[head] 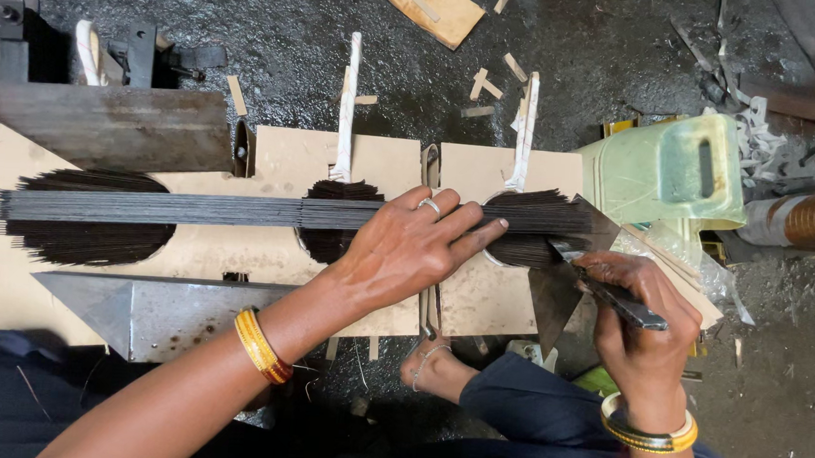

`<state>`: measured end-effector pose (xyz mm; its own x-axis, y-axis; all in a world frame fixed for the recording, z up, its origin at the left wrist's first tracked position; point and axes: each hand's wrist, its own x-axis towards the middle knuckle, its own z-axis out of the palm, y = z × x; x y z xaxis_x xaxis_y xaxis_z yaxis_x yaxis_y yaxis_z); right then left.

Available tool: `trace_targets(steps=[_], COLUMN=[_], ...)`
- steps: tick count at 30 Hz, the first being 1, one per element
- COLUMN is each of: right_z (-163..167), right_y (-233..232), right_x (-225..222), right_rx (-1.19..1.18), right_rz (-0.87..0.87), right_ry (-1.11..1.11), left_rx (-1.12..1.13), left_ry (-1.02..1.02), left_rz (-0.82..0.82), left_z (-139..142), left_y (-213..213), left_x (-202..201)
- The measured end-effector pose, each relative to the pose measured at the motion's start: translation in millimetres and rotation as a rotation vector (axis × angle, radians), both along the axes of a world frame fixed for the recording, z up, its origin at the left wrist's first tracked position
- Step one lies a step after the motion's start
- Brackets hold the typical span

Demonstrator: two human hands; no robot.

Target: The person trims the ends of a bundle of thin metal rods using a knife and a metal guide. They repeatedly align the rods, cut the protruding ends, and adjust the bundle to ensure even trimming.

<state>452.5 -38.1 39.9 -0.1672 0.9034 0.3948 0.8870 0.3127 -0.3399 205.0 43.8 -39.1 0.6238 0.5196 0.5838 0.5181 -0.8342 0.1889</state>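
Note:
A long flat bundle of thin dark sticks [192,210] lies across a pale board jig [280,160] with round cut-outs. My left hand [406,248] presses flat on the bundle near its right half, fingers spread, a ring on one finger. My right hand [642,319] grips a dark flat metal tool [611,293] whose tip rests against the right end of the bundle. White strips [347,103] run up from under the bundle at two cut-outs. Yellow bangles sit on both wrists.
A pale green plastic can [666,169] lies right of the jig. Grey metal angle pieces [112,126] flank the board above and below. A cardboard piece [421,3] and wood scraps litter the dark floor. A bare foot [432,367] shows below the board.

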Motion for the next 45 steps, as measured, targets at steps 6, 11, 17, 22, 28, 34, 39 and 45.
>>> trace_targets(steps=[6,11,17,22,28,34,39,45], right_z=[-3,-5,-2,0,-3,-2,-1,26], right_y=[-1,-1,1,1,-2,-5,0,6], right_x=[-2,0,2,4,9,12,18,29], right_rx=[0.023,0.022,0.008,0.000,0.017,0.021,-0.001,-0.054], right_rz=[0.021,0.030,0.040,0.054,0.060,0.078,0.054,-0.008], right_ry=[0.003,0.012,0.009,0.003,0.001,0.024,-0.009,0.180], left_rx=[0.025,0.054,0.102,0.157,0.120,0.160,0.167,0.176], left_ry=[0.072,0.108,0.145,0.143,0.201,0.255,0.262,0.230], left_rz=[-0.011,-0.005,-0.014,-0.035,0.000,-0.015,-0.022,-0.027], left_z=[-2,0,1,2,1,1,5,7], left_y=[-1,-1,-2,-4,-7,-7,-7,-11], left_x=[-1,-1,-2,-3,1,3,3,3])
